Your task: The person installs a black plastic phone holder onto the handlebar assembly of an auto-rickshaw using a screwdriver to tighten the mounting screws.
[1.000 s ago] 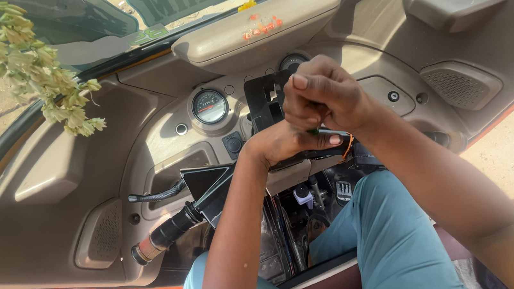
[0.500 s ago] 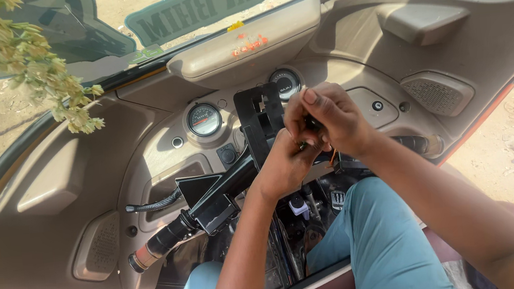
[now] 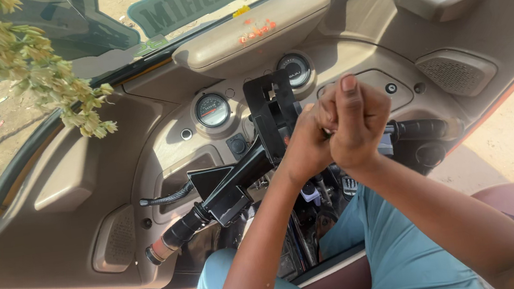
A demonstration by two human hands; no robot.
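Clasping together at the middle of the handlebar, the left hand and right hand had their fingers curled tight; what they gripped, I couldn't tell. Probably mid-adjustment at the black bracket, demanding a steady pull.

Phone mount stands just left of the clasped fingers; two gauges sit beyond them on the dashboard; left handlebar grip lies far left, right handlebar grip just right

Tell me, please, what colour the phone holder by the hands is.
The phone holder is black, seen in the head view.
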